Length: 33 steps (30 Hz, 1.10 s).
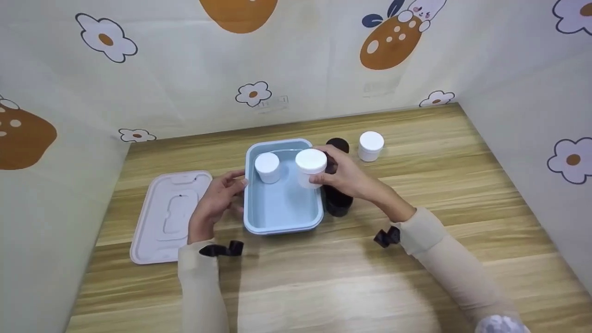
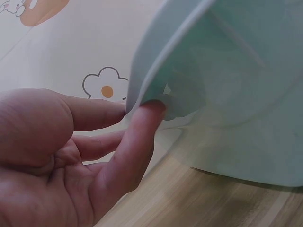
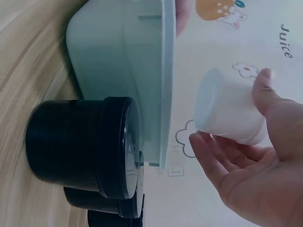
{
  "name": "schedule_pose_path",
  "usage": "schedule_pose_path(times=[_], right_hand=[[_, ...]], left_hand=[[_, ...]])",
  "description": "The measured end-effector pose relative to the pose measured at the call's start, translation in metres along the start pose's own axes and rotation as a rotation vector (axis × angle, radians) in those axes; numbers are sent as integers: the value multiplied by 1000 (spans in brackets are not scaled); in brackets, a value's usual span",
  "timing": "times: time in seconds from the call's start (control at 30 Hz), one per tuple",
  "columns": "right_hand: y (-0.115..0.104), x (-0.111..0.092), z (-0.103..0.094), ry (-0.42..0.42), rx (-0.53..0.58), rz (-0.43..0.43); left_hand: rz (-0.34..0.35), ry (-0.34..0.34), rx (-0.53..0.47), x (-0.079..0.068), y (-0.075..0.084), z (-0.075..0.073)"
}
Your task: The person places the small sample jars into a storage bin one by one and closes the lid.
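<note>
A light blue plastic bin (image 1: 283, 203) stands on the wooden table, with one white lidded jar (image 1: 268, 167) upright inside it. My left hand (image 1: 217, 198) pinches the bin's left rim between thumb and fingers; the left wrist view shows the rim (image 2: 161, 61) between them. Above the bin's right side, my right hand (image 1: 344, 173) grips a second white jar (image 1: 310, 167) round its side. In the right wrist view this held jar (image 3: 232, 106) is clear of the bin's edge. A third white jar (image 1: 371, 145) stands on the table, right of the bin.
Black lidded jars (image 3: 71, 146) stand in a row close along the bin's right side, partly hidden by my right hand in the head view. A pale flat lid (image 1: 155, 222) lies left of the bin. Patterned curtain walls (image 1: 305, 69) border the table at the back and sides.
</note>
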State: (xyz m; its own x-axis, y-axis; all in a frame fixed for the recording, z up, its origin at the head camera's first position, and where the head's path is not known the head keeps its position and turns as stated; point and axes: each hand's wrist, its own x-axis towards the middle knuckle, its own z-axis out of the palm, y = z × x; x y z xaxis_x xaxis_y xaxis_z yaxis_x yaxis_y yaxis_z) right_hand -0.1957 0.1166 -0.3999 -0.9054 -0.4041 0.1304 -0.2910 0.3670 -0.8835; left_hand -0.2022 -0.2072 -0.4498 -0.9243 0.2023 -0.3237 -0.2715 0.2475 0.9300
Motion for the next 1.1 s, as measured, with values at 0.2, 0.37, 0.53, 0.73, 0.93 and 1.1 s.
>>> schedule_pose_path(times=[0.2,0.37,0.53,0.73,0.93,1.1], right_hand=[[-1,8,4,-39,-3,29],[-1,17,7,-77,1,52],[0,26,14,-108,-14,83],[-9,40,22,-173,-86,63],[-19,54,29,-260,-148,37],[-23,62,36,-318,-252,11]], left_hand=[[-2,-9,0,1,0,1],[-4,5,7,2,2,1],[20,-10,-2,2,2,2],[28,-9,-10,0,-2,0],[34,-8,-3,-1,-1,0],[23,-14,0,0,0,-1]])
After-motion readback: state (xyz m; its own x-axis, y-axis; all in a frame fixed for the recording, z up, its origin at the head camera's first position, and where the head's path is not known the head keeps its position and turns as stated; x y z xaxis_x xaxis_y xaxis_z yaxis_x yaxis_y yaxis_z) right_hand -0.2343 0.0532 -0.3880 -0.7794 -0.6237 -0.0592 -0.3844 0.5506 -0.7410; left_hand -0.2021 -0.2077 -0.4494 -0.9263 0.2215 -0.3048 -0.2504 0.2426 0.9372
